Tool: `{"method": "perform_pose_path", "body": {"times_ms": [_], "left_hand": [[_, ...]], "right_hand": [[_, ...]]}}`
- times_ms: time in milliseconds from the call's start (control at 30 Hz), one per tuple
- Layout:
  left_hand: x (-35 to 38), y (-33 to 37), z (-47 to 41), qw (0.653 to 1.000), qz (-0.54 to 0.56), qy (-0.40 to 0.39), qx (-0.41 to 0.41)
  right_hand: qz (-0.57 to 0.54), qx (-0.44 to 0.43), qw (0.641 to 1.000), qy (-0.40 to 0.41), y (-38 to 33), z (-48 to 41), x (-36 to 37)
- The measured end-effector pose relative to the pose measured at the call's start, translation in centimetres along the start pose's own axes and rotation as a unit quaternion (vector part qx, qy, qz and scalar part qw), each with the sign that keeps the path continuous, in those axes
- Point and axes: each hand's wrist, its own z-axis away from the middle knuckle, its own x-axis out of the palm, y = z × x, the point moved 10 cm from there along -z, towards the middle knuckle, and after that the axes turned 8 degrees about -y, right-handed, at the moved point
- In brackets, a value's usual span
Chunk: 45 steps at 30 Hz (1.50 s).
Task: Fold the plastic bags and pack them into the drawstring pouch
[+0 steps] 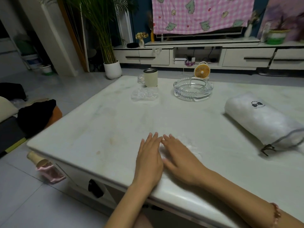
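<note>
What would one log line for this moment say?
left hand: flat, beside right hand | right hand: flat on plastic bag | pouch: lying on table, untouched

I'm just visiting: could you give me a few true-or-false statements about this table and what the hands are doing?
1. The left hand and right hand lie flat, fingers straight, on the pale table. True.
2. The white drawstring pouch stands upright on the left. False: it lies on its side on the right.
3. The round clear glass ashtray sits right of the cream cylindrical cup. True.
4. The left hand grips the cup. False: it holds nothing.
</note>
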Motion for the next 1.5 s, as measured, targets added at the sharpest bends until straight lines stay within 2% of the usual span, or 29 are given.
{"method": "perform_pose_path", "body": {"times_ms": [67, 167, 200, 267, 333, 433, 533, 600, 667, 733, 800, 867, 933, 1000, 1100, 1167, 1233, 1333, 1400, 1500], "left_hand": [[0.3, -0.8, -0.1, 0.999, 0.048, 0.001, -0.014], [-0.2, -0.5, 0.0, 0.998, 0.056, 0.022, -0.001], [-0.2, 0.1, 0.0, 0.998, 0.052, 0.023, 0.014], [0.6, 1.2, 0.0, 0.998, 0.046, 0.000, 0.032], [2.2, 1.1, -0.3, 0.998, 0.011, -0.057, 0.018], [4.3, -0.4, -0.1, 0.987, -0.104, -0.123, -0.014], [4.8, -1.5, 0.2, 0.977, -0.137, -0.155, -0.043], [4.8, -1.6, 0.4, 0.975, -0.137, -0.167, -0.045], [4.1, -1.3, 0.3, 0.982, -0.108, -0.150, -0.034], [2.1, -0.4, 0.1, 0.995, -0.070, -0.071, 0.018], [-0.6, 1.0, 0.4, 0.997, -0.046, 0.010, 0.068], [-1.1, 1.2, 0.6, 0.997, -0.038, -0.012, 0.063], [-0.2, 0.4, 0.6, 0.997, -0.022, -0.067, 0.042], [0.3, -0.1, 0.2, 0.995, -0.018, -0.098, 0.030], [0.8, -1.1, -0.4, 0.988, 0.035, -0.148, -0.007], [1.1, -1.4, -0.3, 0.979, 0.036, -0.199, -0.018], [1.5, -1.7, -0.3, 0.974, 0.010, -0.226, -0.015], [0.4, -2.3, -1.2, 0.989, 0.050, -0.140, -0.016], [-0.5, -3.4, -1.5, 0.991, 0.098, -0.075, -0.041], [-0.9, -4.8, -1.7, 0.986, 0.146, -0.028, -0.072]], "right_hand": [[0.070, 0.016, 0.995, -0.063, 0.1, 0.0, 2.4], [0.086, 0.017, 0.994, -0.072, 0.7, -0.1, 3.2], [0.052, 0.006, 0.997, -0.057, 0.7, -0.2, 2.6], [-0.038, 0.010, 0.999, 0.027, 1.2, -0.2, 0.0], [-0.037, 0.024, 0.996, 0.077, 2.5, -0.5, -2.0], [0.075, 0.023, 0.997, -0.025, 3.6, -1.0, -0.3], [0.115, 0.030, 0.989, -0.086, 4.3, -1.0, 1.2], [0.056, 0.022, 0.997, -0.055, 4.1, -0.9, 0.7], [-0.117, 0.032, 0.991, 0.049, 5.0, 0.1, -1.9], [-0.222, 0.010, 0.969, 0.103, 5.7, 1.3, -4.6], [-0.225, -0.009, 0.974, 0.023, 5.2, 2.1, -5.2], [-0.142, -0.005, 0.983, -0.117, 5.0, 2.6, -3.5], [-0.024, 0.005, 0.985, -0.172, 5.5, 2.8, -2.1], [0.016, -0.008, 0.992, -0.121, 5.1, 2.3, -2.1], [0.013, -0.035, 0.999, -0.022, 4.6, 1.6, -3.1], [-0.075, 0.003, 0.997, 0.022, 5.9, 1.3, -4.0], [-0.194, 0.061, 0.978, 0.042, 7.3, 1.1, -4.3], [-0.274, 0.064, 0.960, -0.006, 7.4, 1.1, -4.1], [-0.249, 0.051, 0.966, -0.051, 7.3, 1.2, -3.5], [-0.221, 0.065, 0.973, -0.002, 8.0, 0.6, -4.0]]}}
